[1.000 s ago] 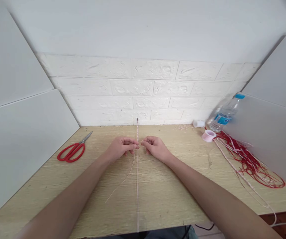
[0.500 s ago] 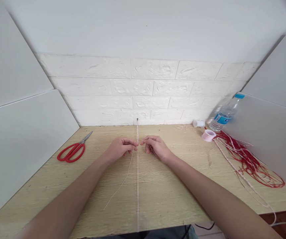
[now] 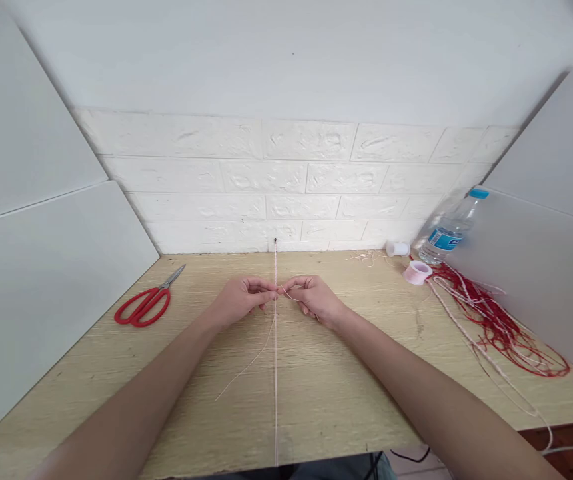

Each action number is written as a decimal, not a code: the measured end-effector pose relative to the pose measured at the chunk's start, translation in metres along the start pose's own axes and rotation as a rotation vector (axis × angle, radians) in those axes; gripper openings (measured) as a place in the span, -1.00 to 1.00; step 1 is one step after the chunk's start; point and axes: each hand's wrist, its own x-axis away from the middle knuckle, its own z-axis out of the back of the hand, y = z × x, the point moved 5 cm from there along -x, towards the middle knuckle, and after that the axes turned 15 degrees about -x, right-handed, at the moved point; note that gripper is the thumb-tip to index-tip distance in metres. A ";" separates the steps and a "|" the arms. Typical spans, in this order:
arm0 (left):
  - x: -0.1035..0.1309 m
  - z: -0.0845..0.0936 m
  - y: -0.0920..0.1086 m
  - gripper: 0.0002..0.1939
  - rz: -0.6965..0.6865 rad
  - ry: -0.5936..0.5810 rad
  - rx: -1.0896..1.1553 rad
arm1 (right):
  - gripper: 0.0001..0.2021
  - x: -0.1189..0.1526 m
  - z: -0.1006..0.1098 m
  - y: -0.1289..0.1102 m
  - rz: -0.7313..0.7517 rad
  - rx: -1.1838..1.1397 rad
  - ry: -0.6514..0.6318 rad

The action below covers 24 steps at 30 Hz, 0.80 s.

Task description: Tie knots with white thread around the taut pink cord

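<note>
A pale pink cord (image 3: 276, 373) runs taut from a small dark hook in the wall to the table's front edge. Its far part, close to the wall, looks knotted or braided (image 3: 275, 261). My left hand (image 3: 241, 298) is pinched at the cord from the left, thumb and index fingertip together. Below its fingers a thin thread (image 3: 246, 366) trails to the lower left. From the right, my right hand (image 3: 312, 297) pinches a thin thread (image 3: 291, 297) that loops over its fingers. Both hands' fingertips meet or nearly meet at the cord.
Red-handled scissors (image 3: 150, 304) lie at the left. On the right are a white spool (image 3: 398, 249), a pink thread spool (image 3: 418, 272), a water bottle (image 3: 446, 233) and a tangle of red threads (image 3: 496, 323) with pink cords. White panels (image 3: 56, 293) stand at both sides.
My right hand has moved slightly left, its fingertips now at the cord by my left fingers. The trailing thread's end has shifted up and a little right.
</note>
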 end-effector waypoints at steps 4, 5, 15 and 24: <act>0.000 0.000 -0.001 -0.59 -0.001 0.030 -0.013 | -0.73 0.000 -0.001 -0.001 -0.034 0.026 -0.025; 0.000 0.000 -0.001 -0.59 -0.004 0.037 -0.009 | -0.71 0.001 -0.002 -0.001 -0.043 0.033 -0.039; 0.000 0.003 0.002 -0.64 -0.037 0.104 -0.053 | -0.57 0.000 -0.002 0.000 -0.046 0.060 -0.074; -0.001 -0.003 0.004 -0.70 -0.087 0.064 -0.049 | -0.66 0.002 -0.009 0.001 -0.009 0.148 -0.088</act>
